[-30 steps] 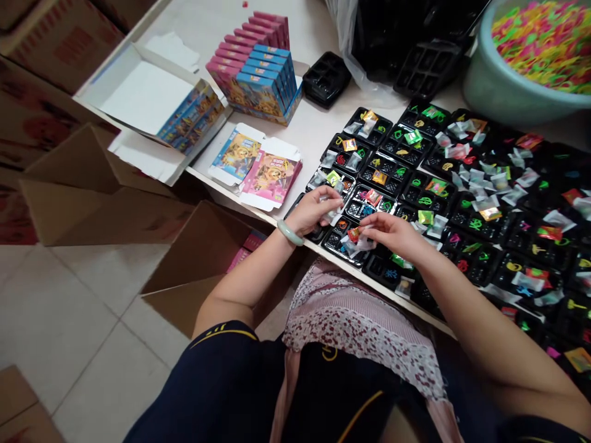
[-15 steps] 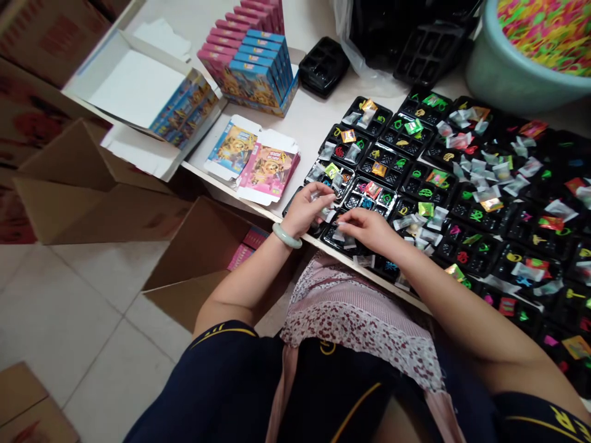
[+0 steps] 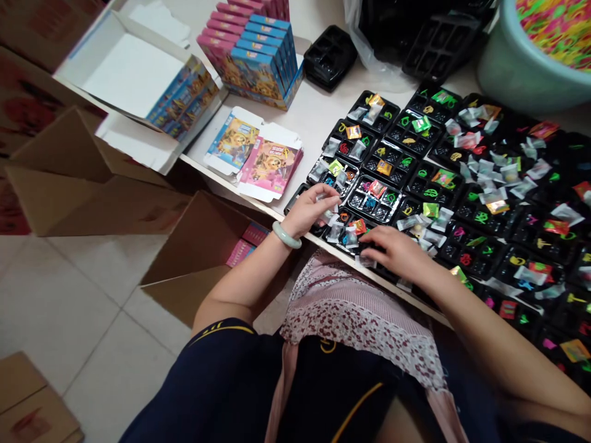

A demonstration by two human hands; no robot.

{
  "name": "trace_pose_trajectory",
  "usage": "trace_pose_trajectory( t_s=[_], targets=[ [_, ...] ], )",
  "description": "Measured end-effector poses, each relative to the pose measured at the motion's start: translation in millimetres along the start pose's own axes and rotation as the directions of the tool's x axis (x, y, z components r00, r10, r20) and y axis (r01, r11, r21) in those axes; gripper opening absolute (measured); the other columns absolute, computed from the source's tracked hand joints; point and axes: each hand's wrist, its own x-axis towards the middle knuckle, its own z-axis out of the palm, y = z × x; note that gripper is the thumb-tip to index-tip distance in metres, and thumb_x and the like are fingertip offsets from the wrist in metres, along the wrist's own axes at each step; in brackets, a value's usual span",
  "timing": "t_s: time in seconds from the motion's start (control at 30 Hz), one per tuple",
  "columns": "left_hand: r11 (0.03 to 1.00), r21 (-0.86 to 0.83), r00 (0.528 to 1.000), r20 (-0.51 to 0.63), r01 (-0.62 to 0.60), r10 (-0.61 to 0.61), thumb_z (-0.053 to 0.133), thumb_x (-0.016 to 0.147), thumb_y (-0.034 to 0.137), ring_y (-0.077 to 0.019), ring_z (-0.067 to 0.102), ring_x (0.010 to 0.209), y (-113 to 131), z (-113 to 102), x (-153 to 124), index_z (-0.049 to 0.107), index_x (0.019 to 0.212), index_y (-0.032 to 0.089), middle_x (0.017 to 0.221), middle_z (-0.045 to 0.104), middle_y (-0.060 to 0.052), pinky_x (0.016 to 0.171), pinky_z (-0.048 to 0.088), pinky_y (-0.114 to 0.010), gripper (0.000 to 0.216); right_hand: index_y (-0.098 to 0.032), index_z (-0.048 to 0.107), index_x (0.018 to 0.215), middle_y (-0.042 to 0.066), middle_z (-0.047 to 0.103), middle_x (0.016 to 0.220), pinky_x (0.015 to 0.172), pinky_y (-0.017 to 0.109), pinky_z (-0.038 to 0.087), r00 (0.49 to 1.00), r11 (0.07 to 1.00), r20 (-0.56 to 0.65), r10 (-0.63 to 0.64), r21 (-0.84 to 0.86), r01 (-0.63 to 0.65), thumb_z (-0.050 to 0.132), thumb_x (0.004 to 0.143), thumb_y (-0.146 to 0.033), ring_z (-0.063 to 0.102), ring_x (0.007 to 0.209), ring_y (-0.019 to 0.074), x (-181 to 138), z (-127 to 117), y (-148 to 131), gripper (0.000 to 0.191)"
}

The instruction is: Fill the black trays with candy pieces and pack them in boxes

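Sachets (image 3: 329, 216), clear and small, bunched in left hand (image 3: 310, 212), grip curled nearly closed around them. Just beside, at the near edge of the table (image 3: 318, 106), black tray (image 3: 340, 245) with red packet (image 3: 358, 226) inside. Close at its right, right hand (image 3: 392, 249), grip loosely parted, nothing visible between fingertips. Beyond, other filled trays (image 3: 398, 151); leftward, pink and blue cartons (image 3: 272, 165) lying flat; far right, pale green basin (image 3: 517, 77) of bright loops (image 3: 558, 31).

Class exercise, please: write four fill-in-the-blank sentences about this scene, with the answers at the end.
The bangle is on the ____ wrist.
The right hand is at plastic trays coloured ____.
The standing boxes are pink and ____.
The tub is on the person's ____ side.

Missing words: left; black; blue; right.
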Motion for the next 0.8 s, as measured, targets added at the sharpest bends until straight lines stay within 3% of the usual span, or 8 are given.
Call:
trace_pose_trajectory(
  t_s=[0.1,0.17,0.3,0.43,0.5,0.63,0.73,0.8],
  targets=[
    [1.0,0.016,0.999,0.034,-0.005,0.004,0.072,0.075,0.038,-0.0048,0.049,0.05,1,8,6,0.057,0.089,0.016,0.078,0.061,-0.001,0.036,0.035,-0.013,0.03,-0.016,0.067,0.104,0.014,0.065,0.107,0.082,0.039,0.049,0.996,0.983,0.085,-0.014,-0.181,0.029,0.068,0.083,-0.025,0.059,0.099,0.0282,-16,9,-7,0.022],
    [1.0,0.025,0.999,0.049,0.004,-0.005,0.072,0.076,0.036,-0.0045,0.049,0.05,2,13,9,0.056,0.089,0.016,0.077,0.061,-0.001,0.036,0.034,-0.013,0.028,-0.016,0.068,0.096,0.013,0.065,0.104,0.079,0.038,0.049,0.995,0.973,0.098,0.004,-0.228,0.018,0.068,0.082,-0.021,0.059,0.096,0.0272,-21,13,-12,0.014],
    [1.0,0.024,0.997,0.074,0.007,-0.009,0.071,0.077,0.033,-0.0048,0.049,0.05,4,23,15,0.056,0.087,0.016,0.076,0.06,-0.001,0.037,0.034,-0.013,0.025,-0.02,0.066,0.086,0.006,0.067,0.088,0.073,0.033,0.048,0.993,0.996,0.109,0.038,-0.089,-0.028,0.063,0.085,-0.017,0.061,0.085,0.0213,-22,6,-11,0.004],
    [0.999,0.029,0.997,0.069,-0.028,0.026,0.068,0.079,0.031,-0.0046,0.049,0.048,4,32,25,0.055,0.086,0.016,0.075,0.059,0.0,0.036,0.034,-0.014,0.021,-0.024,0.067,0.093,0.005,0.067,0.095,0.077,0.032,0.048,0.997,0.997,-0.062,0.052,0.056,-0.049,0.055,0.092,-0.024,0.063,0.087,0.0187,-4,-17,10,0.012],
    [0.997,0.052,0.998,0.042,-0.059,0.056,0.067,0.081,0.03,-0.0043,0.048,0.047,3,37,31,0.055,0.086,0.016,0.072,0.058,0.001,0.037,0.035,-0.014,0.019,-0.025,0.069,0.098,0.006,0.068,0.099,0.079,0.035,0.048,0.984,0.995,-0.153,0.095,-0.009,-0.097,0.058,0.09,-0.025,0.063,0.091,0.0218,13,-28,26,0.014],
    [0.994,0.069,0.996,-0.022,-0.085,0.086,0.067,0.081,0.03,-0.004,0.047,0.047,4,44,39,0.055,0.086,0.017,0.071,0.056,0.003,0.038,0.035,-0.014,0.018,-0.024,0.069,0.104,0.007,0.071,0.096,0.08,0.04,0.047,0.98,0.982,-0.155,0.128,-0.121,-0.147,0.069,0.08,-0.024,0.062,0.093,0.0273,40,-38,48,0.024],
    [0.994,0.047,0.994,-0.047,-0.098,0.1,0.067,0.081,0.029,-0.0049,0.048,0.05,4,46,40,0.056,0.086,0.017,0.074,0.058,0.002,0.039,0.037,-0.015,0.017,-0.023,0.068,0.1,0.009,0.07,0.107,0.088,0.045,0.045,0.964,0.993,-0.258,0.065,-0.083,-0.089,0.069,0.081,-0.028,0.058,0.103,0.0298,46,-38,44,0.02],
    [0.993,0.02,0.99,-0.07,-0.119,0.12,0.067,0.082,0.029,-0.0054,0.049,0.051,3,49,40,0.056,0.087,0.017,0.075,0.058,0.002,0.04,0.037,-0.015,0.017,-0.023,0.067,0.095,0.009,0.069,0.104,0.087,0.044,0.045,0.939,0.996,-0.333,0.082,0.063,-0.064,0.066,0.083,-0.032,0.059,0.101,0.0279,48,-34,33,0.015]
  ],
)
